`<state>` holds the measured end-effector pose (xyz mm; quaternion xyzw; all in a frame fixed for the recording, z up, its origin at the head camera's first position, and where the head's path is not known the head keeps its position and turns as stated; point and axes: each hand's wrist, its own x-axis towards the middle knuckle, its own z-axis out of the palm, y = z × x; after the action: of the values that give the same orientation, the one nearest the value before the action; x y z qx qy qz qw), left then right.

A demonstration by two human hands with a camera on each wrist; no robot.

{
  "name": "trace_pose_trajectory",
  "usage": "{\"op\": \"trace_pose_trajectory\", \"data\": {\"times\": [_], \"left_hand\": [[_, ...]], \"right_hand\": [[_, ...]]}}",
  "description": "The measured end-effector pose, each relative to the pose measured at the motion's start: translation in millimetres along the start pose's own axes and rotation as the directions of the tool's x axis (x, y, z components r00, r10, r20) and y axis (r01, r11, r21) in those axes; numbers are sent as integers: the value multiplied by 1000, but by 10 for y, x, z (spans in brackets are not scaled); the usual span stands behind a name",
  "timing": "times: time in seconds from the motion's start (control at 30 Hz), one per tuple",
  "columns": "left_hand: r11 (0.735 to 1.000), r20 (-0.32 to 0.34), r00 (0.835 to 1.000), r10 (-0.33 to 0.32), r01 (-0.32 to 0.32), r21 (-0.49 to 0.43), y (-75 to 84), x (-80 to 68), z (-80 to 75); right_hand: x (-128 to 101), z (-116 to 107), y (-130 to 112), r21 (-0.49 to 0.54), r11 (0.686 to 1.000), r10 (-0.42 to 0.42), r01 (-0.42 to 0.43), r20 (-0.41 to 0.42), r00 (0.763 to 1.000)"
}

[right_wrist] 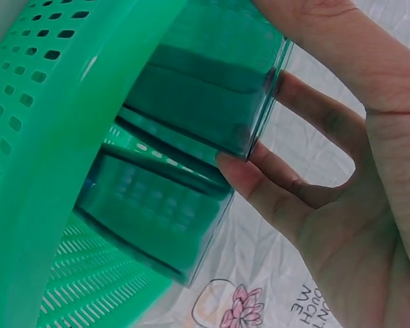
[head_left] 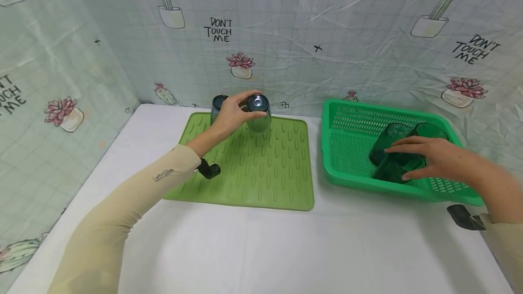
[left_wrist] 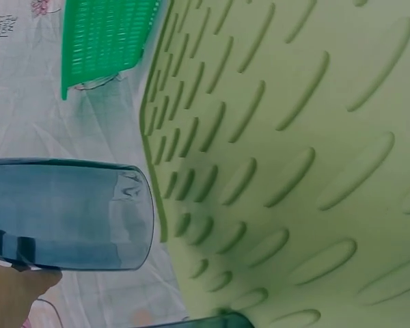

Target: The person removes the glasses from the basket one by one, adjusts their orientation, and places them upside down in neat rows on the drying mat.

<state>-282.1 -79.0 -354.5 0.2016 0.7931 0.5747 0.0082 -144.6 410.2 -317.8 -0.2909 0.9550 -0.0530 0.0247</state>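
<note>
My left hand (head_left: 244,109) grips a clear blue-grey glass (head_left: 258,113) by its base, mouth down, at the back of the light green ribbed mat (head_left: 261,171). The left wrist view shows that glass (left_wrist: 68,215) close to the mat (left_wrist: 294,171); I cannot tell whether its rim touches. A second blue-grey glass (head_left: 218,105) stands behind my left hand. My right hand (head_left: 410,162) reaches into the green basket (head_left: 339,158) and grips a dark green cup (head_left: 398,168). In the right wrist view its fingers (right_wrist: 260,184) and thumb clasp the cup (right_wrist: 205,82) at its mouth.
Two more dark green cups (head_left: 390,139) (head_left: 431,130) lie in the basket, one of them (right_wrist: 157,212) just under the gripped cup. The mat and basket sit on a white table (head_left: 286,248). Cactus-print sheets form walls at the back and left.
</note>
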Motion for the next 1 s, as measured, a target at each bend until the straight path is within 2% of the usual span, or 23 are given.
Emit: {"op": "trace_pose_trajectory", "data": {"times": [0.17,0.37,0.73,1.0], "left_hand": [[999,-8,1000,-19,19,37,-48,36,4],[998,-20,999,-25,26,49,-63,58,4],[998,-3,1000,-26,26,52,-102,84,5],[994,-10,998,-57,58,90,-130,106,13]], "right_hand": [[6,12,8,-19,1000,-9,9,-21,1000],[2,13,1,-4,1000,11,-11,-4,1000],[6,8,-13,-7,1000,16,-17,-8,1000],[16,0,-15,5,1000,23,-24,11,1000]]}}
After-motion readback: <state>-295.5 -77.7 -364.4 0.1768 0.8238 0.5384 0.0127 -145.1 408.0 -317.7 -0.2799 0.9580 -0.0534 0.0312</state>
